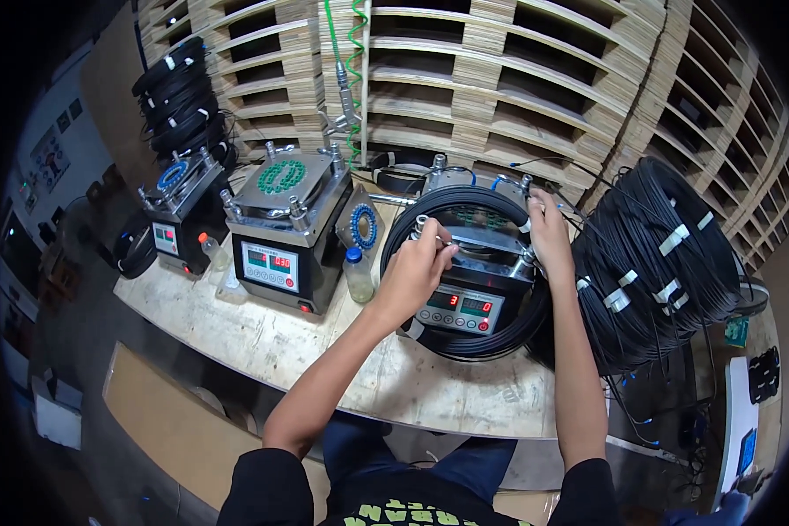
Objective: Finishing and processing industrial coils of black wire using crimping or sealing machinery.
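A benchtop machine with a metal top and a red-lit display (458, 309) stands before me, ringed by a coil of black cable (393, 247) that also passes in front of its panel. At its front left corner, my left hand (419, 263) is closed, thumb and fingers pinching a metal knob (422, 224). My right hand (548, 232) reaches to the back right post (527, 181), its fingers bent in beside the post. What the right fingertips hold is hidden. Another metal knob (525, 259) sits at the front right corner, just below the right hand.
Two similar machines stand to the left, the middle machine (276, 237) and the far-left machine (180, 215). A blue-capped bottle (358, 279) is beside my left forearm. Large black cable coils (657, 263) pile up on the right. Wooden pallets (482, 79) rise behind; an air gun (345, 101) hangs there.
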`<state>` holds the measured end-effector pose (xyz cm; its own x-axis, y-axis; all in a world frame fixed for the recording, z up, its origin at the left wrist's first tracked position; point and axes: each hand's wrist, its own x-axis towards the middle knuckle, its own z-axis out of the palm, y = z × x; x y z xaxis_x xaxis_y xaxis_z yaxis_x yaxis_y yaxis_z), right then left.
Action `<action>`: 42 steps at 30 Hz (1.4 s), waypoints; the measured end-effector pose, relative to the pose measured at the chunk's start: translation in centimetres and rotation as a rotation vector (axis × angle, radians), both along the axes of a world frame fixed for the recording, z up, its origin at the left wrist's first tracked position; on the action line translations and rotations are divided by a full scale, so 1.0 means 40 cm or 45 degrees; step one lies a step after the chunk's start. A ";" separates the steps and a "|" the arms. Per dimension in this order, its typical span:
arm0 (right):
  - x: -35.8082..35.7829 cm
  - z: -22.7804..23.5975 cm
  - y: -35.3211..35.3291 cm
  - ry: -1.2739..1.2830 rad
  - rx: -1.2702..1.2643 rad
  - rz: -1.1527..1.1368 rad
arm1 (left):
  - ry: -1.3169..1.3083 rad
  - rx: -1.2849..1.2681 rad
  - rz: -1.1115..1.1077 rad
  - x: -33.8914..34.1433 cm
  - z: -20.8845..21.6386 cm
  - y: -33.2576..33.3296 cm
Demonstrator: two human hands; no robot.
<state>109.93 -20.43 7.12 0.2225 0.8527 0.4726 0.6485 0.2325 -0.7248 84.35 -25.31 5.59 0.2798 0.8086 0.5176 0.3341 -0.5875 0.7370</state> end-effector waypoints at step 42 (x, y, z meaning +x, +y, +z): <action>-0.141 -0.089 -0.303 0.345 0.359 -0.051 | 0.052 0.381 0.343 -0.020 -0.064 0.062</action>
